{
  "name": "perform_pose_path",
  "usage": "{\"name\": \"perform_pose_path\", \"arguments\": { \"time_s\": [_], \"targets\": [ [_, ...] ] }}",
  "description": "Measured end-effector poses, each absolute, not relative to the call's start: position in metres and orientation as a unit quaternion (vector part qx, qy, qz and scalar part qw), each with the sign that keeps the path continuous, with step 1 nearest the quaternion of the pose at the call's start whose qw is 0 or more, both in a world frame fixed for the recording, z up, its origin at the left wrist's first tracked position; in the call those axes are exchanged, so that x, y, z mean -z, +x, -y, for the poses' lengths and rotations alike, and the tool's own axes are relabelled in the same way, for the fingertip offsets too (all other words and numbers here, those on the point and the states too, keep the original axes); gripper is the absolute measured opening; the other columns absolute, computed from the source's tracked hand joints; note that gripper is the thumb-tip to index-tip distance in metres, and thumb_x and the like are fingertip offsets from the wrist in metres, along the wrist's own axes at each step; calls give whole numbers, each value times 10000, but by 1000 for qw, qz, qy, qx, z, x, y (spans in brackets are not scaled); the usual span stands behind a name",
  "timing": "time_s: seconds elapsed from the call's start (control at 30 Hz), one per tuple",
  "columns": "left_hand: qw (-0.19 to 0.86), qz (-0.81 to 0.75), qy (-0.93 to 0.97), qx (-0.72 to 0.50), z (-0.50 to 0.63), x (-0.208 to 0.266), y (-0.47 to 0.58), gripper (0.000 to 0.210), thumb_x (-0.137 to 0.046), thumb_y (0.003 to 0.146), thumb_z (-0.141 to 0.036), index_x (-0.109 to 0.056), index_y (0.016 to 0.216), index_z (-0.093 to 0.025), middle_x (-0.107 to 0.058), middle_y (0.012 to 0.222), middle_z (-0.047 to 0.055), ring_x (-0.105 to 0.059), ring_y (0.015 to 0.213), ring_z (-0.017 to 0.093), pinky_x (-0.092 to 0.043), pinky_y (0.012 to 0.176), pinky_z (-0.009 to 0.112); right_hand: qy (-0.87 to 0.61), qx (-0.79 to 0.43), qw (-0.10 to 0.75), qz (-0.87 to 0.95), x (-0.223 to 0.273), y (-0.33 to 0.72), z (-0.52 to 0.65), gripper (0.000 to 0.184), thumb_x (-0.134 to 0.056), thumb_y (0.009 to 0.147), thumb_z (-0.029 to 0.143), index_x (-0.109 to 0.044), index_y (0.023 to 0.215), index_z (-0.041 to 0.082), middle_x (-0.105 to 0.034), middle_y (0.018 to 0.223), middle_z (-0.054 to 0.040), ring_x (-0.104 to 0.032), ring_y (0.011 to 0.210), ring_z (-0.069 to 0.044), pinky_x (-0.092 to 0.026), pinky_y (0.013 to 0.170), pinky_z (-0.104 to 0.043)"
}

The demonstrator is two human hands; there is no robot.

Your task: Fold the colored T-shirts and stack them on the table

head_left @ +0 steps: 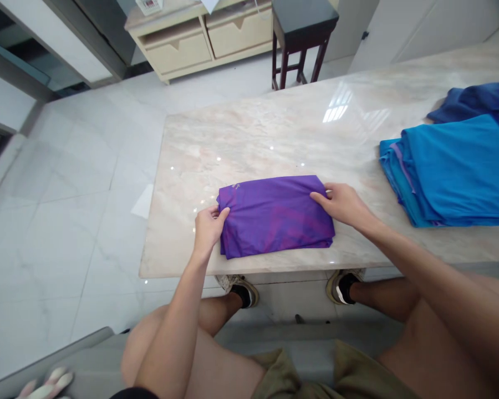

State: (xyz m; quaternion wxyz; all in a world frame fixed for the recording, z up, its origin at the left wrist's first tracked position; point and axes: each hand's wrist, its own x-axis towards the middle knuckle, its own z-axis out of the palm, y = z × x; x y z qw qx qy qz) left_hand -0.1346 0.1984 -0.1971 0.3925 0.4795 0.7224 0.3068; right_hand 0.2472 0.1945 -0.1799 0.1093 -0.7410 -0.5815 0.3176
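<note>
A purple garment (274, 219), folded into a flat rectangle, lies on the marble table (241, 133) in front of me. A small pale logo shows near its far left corner. My left hand (208, 227) pinches its left edge, thumb on top and fingers tucked behind. At the opposite end, my right hand (341, 204) grips the right edge, with the thumb over the cloth and the other fingers partly hidden at the side. Whether this is a shirt or shorts, I cannot tell.
To the right sits a stack of folded blue garments (461, 172), with a darker blue cloth (478, 102) behind it. Beyond the table stand a dark stool (303, 25) and a cream cabinet (178, 52). The table's left edge borders a tiled floor (95, 221).
</note>
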Motion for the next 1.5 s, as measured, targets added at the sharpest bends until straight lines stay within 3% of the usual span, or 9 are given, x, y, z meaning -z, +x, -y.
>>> {"name": "perform_pose_path", "arguments": {
  "time_s": [0.13, 0.23, 0.43, 0.63, 0.7, 0.8, 1.13, 1.33, 1.5],
  "targets": [
    [376, -731, 473, -316, -191, 197, -123, 277, -832, 896, -322, -798, 1121, -164, -845, 933, 91, -819, 858, 257, -653, 837, 366, -765, -254, 41, 590, 175, 278, -195, 307, -747, 1028, 495, -827, 1071, 201, -839, 971, -168, -792, 934, -376, -552, 798, -422],
    [349, -719, 527, -289, -187, 195, -113, 148, -789, 959, -269, -811, 1074, -178, -862, 982, 103, -824, 883, 246, -660, 889, 372, -780, -172, -30, 600, 166, 290, -191, 335, -760, 1035, 511, -809, 1132, 195, -816, 970, -223, -767, 984, -447, -520, 795, -487],
    [350, -675, 615, -209, -182, 187, -104, 163, -716, 1037, -227, -871, 1086, -214, -894, 1144, 101, -844, 992, 276, -647, 999, 405, -560, -153, 100, 808, 162, 228, -163, 195, -649, 1124, 406, -744, 1151, 238, -782, 1175, -171, -721, 1087, -357, -535, 893, -461],
    [318, -699, 621, -156, -169, 175, -105, 147, -789, 1032, -370, -835, 1015, -232, -866, 967, 89, -813, 900, 292, -598, 859, 387, -329, -137, 137, 924, 184, 149, -127, 236, -756, 1105, 378, -766, 1263, 204, -768, 1232, -147, -659, 1073, -313, -487, 890, -433],
    [316, -705, 625, -109, -162, 170, -103, 276, -846, 984, -482, -785, 853, -248, -825, 841, 74, -787, 841, 300, -556, 782, 379, -324, -121, 136, 929, 191, 141, -122, 111, -691, 1133, 272, -781, 1116, 209, -773, 1108, -117, -649, 984, -279, -448, 832, -411],
    [336, -692, 633, -84, -155, 165, -103, 342, -843, 969, -486, -714, 746, -261, -779, 751, 50, -759, 782, 287, -504, 733, 365, -350, -117, 151, 917, 194, 137, -120, 269, -582, 1175, 201, -765, 979, 221, -755, 949, -81, -637, 888, -246, -423, 787, -397],
    [307, -707, 620, -150, -161, 175, -129, 45, -747, 1028, -290, -734, 1020, -248, -848, 975, 72, -791, 875, 271, -567, 834, 382, -435, -151, 158, 874, 166, 151, -132, 365, -481, 1198, 302, -794, 1028, 225, -810, 960, -99, -709, 898, -250, -503, 849, -372],
    [255, -749, 600, -118, -198, 173, -97, 243, -704, 1099, -356, -735, 1284, -200, -856, 1136, 109, -801, 1165, 298, -575, 1025, 389, -589, -86, 122, 794, 154, 199, -151, 284, -569, 1139, 374, -790, 1034, 231, -815, 890, -74, -715, 764, -250, -376, 637, -361],
    [251, -752, 607, -49, -201, 169, -91, 240, -710, 1078, -463, -791, 1013, -247, -872, 1099, 119, -811, 1137, 366, -584, 966, 432, -473, -153, 79, 864, 156, 256, -152, 296, -668, 1127, 491, -760, 1007, 237, -787, 954, -76, -721, 848, -264, -467, 729, -365]
  ]
}}
